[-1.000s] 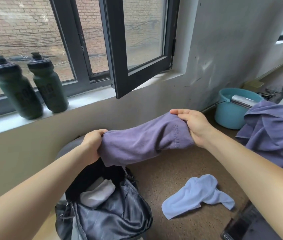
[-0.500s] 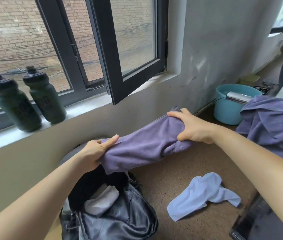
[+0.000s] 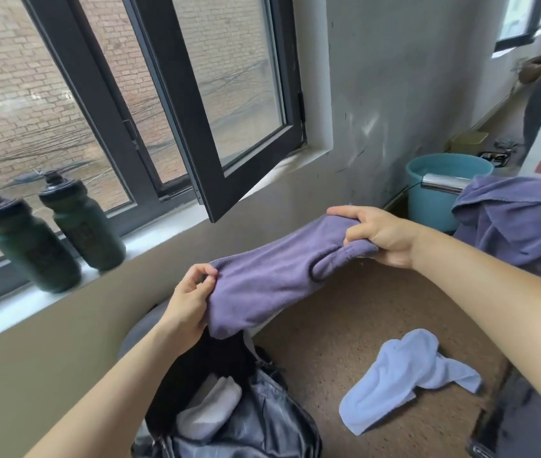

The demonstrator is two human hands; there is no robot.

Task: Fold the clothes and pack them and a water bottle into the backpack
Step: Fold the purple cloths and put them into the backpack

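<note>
Standing on the windowsill (image 3: 64, 285) at the far left were two dark green water bottles (image 3: 31, 246), upright, side by side and well apart from the hands; neither was packed yet. Below them the grey backpack (image 3: 249, 424) lay open on the floor with a folded white garment (image 3: 209, 414) already inside its main compartment.

Next came the left hand (image 3: 186, 302), which had changed its hold: a second earlier it was fisted round the end of the folded purple garment (image 3: 272, 279), and now the fingertips pinched only the upper corner, the other fingers loosely curled. The purple garment hung in the air between the hands, its lower end directly above the backpack's mouth, not yet touching it as far as could be told. The right hand (image 3: 381, 236) had also shifted, from lying flat over the cloth to a closed fist bunching the far end.

That regrip suggested the folding of this piece was finished and it was being steered into the backpack; the pinch looked light, so the roll could slip open on the way down.

Further right, a pale blue garment (image 3: 408, 375) lay crumpled on the brown floor, unfolded. A teal bucket (image 3: 434, 206) stood by the wall, and another purple cloth (image 3: 520, 223) was heaped at the right edge.
</note>
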